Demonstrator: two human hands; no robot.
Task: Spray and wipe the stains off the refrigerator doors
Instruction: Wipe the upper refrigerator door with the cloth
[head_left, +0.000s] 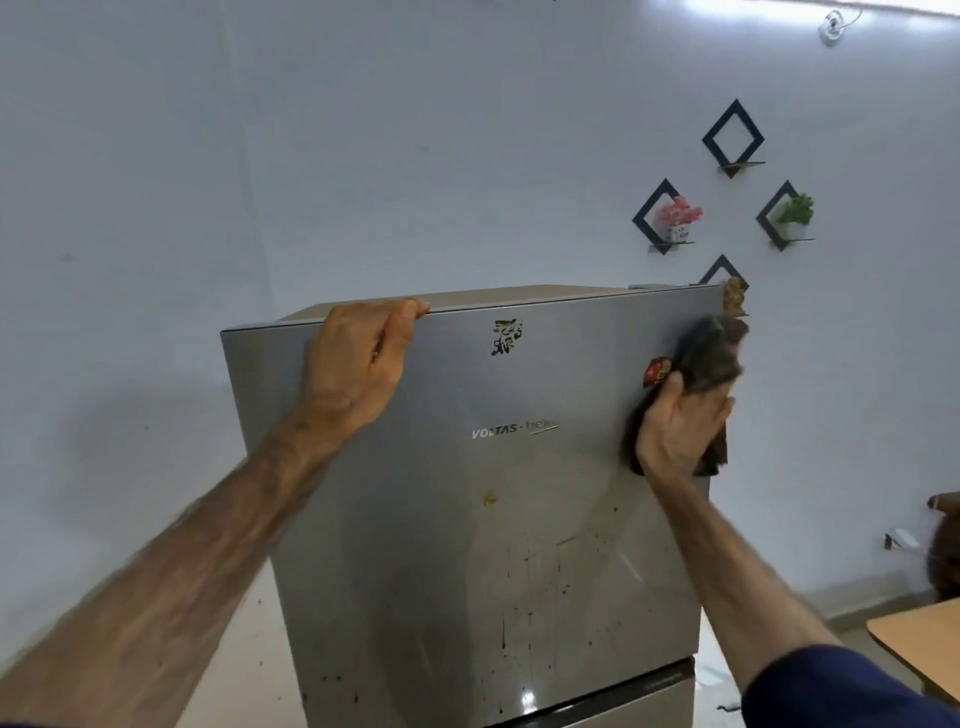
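A silver refrigerator fills the middle of the view; its upper door (457, 467) carries dark splatter stains (524, 613) across the lower half and an orange spot (489, 499) near the centre. My left hand (358, 364) grips the top edge of that door, fingers hooked over it. My right hand (680, 426) presses a dark cloth (706, 353) flat against the door's upper right corner, beside a red sticker (655, 371). A torn black-and-white sticker (506, 336) sits near the top centre. The lower door (639, 701) shows only at the bottom edge. No spray bottle is in view.
A pale wall stands behind the fridge, with black diamond shelves (732, 139) holding a pink flower pot (679, 218) and a green plant (794, 209) to the right. A wooden table corner (919, 644) juts in at lower right, with a dark object (945, 545) beyond it.
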